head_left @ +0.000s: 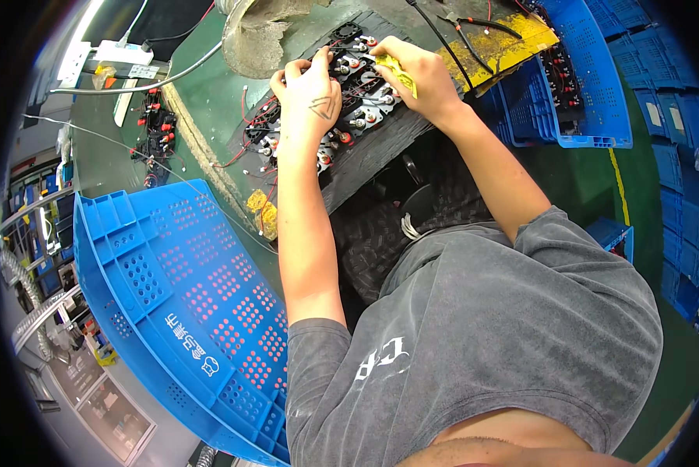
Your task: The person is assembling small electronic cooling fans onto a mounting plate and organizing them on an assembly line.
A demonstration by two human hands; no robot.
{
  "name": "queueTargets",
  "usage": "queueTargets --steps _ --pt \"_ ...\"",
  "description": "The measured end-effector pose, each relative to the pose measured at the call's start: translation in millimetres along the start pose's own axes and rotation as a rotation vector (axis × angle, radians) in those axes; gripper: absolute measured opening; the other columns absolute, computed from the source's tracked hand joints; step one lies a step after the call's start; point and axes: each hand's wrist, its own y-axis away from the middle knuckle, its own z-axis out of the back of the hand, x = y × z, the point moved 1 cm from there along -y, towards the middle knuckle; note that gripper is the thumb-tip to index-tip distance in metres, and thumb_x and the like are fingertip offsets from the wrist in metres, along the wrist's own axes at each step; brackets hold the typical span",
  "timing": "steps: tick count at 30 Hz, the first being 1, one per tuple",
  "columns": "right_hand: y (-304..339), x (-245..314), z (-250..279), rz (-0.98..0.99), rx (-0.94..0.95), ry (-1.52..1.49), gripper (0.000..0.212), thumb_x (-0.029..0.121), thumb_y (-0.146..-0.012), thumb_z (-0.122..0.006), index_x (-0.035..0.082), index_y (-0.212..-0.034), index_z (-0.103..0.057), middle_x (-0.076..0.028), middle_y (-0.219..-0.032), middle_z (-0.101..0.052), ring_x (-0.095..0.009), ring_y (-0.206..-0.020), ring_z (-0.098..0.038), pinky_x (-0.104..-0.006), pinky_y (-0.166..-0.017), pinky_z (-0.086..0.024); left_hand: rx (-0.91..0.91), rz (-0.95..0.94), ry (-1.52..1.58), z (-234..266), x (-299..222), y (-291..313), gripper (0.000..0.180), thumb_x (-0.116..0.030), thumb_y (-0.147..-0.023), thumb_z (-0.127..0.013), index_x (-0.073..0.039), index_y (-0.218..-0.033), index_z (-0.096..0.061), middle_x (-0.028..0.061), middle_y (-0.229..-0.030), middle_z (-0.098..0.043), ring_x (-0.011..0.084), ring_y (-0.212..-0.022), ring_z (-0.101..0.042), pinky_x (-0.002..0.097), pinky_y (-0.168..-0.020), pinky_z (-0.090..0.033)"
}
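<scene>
On a worn black board (396, 144) lie rows of small black parts (373, 117) with silver cylinders, red and white round ends and thin wires. My left hand (310, 97) rests over the left side of these rows. Its fingers curl down at the far end, and whatever is between the fingertips is hidden. Just to the right, my right hand (423, 82) grips a thin yellow-handled tool (397, 75). The tool's tip points in among the parts, too small to make out. Red wires (248, 121) trail off the board's left edge.
Black cutters with orange on their handles (474, 39) lie on a yellow surface (521, 47) at the far right. Blue crates stand left (131, 311) and right (598, 93). Further black parts (158, 128) lie at left. A grey cable (147, 87) crosses the green bench (201, 117).
</scene>
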Motion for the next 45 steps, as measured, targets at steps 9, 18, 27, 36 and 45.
queueTargets --steps 9,18,27,36,45 --pt "-7 -11 8 0.011 -0.014 -0.019 0.019 0.014 -0.093 -0.07 0.005 -0.11 -0.066 -0.015 -0.099 -0.072 -0.034 -0.088 -0.072 -0.0369 -0.076 -0.055 -0.041 0.019 0.051 3 -3 -26 0.057 -0.009 -0.084 -0.061 -0.005 -0.141 -0.054 0.0053 -0.125 -0.071 0.0294 -0.114 -0.058 0.0505 -0.108 -0.034" --pt "-16 -16 0 -0.013 -0.004 -0.046 0.021 0.013 -0.091 -0.072 0.005 -0.11 -0.066 -0.015 -0.097 -0.072 -0.035 -0.086 -0.071 -0.0369 -0.075 -0.054 -0.048 -0.089 0.104 -19 -4 -41 0.064 -0.007 -0.083 -0.062 -0.006 -0.146 -0.05 0.0024 -0.125 -0.073 0.0296 -0.121 -0.055 0.0499 -0.108 -0.032" --pt "-14 -23 -3 -0.013 -0.023 -0.057 0.02 0.011 -0.091 -0.071 0.004 -0.108 -0.066 -0.016 -0.097 -0.072 -0.037 -0.087 -0.07 -0.0381 -0.074 -0.054 0.001 -0.057 0.121 -23 0 -41 0.066 -0.007 -0.083 -0.057 -0.01 -0.148 -0.047 -0.0012 -0.132 -0.071 0.0301 -0.121 -0.053 0.0483 -0.11 -0.03" --pt "-15 -24 -5 -0.022 -0.02 -0.041 0.02 0.01 -0.091 -0.071 0.004 -0.109 -0.065 -0.017 -0.1 -0.072 -0.037 -0.089 -0.07 -0.0388 -0.076 -0.054 -0.02 -0.056 0.131 -26 1 -42 0.063 -0.007 -0.083 -0.056 -0.01 -0.146 -0.049 -0.002 -0.13 -0.072 0.0288 -0.119 -0.053 0.0477 -0.11 -0.03" --pt "-14 -22 -4 -0.019 -0.038 -0.046 0.02 0.01 -0.091 -0.071 0.004 -0.109 -0.065 -0.017 -0.1 -0.072 -0.037 -0.09 -0.07 -0.038 -0.077 -0.054 -0.057 -0.065 0.137 -26 -2 -41 0.058 -0.007 -0.083 -0.06 -0.007 -0.141 -0.055 0.0016 -0.123 -0.075 0.0295 -0.116 -0.055 0.0488 -0.106 -0.033"
